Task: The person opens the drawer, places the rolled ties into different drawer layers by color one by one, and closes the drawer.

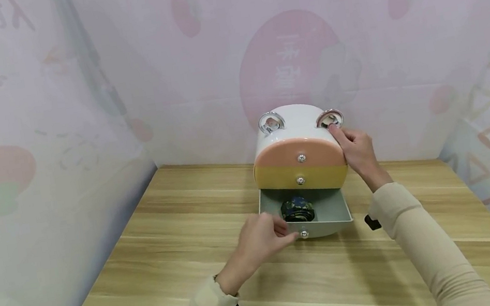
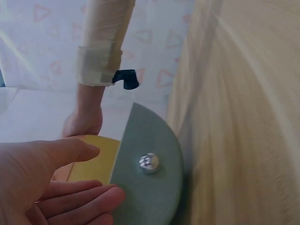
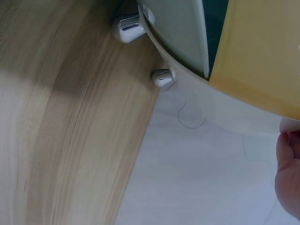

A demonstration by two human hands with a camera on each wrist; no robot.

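Observation:
A small white cabinet (image 1: pixel 298 120) with two silver rings on top stands on the wooden table (image 1: pixel 183 245). Its pink (image 1: pixel 292 152) and yellow (image 1: pixel 285 174) drawers are closed. The grey-green bottom drawer (image 1: pixel 330 210) is pulled out, with a dark camouflage-patterned roll (image 1: pixel 297 209) lying inside. My left hand (image 1: pixel 286 233) has straight fingers on the drawer front (image 2: pixel 150 192), just beside its silver knob (image 2: pixel 149 162), which stays uncovered. My right hand (image 1: pixel 343 140) holds the cabinet's upper right side, its thumb by the right ring (image 1: pixel 329 119).
Pink and white printed sheets wall in the table at the back and on both sides. The cabinet stands near the back wall on small silver feet (image 3: pixel 162 78). Bare wood stretches in front of and left of the drawer.

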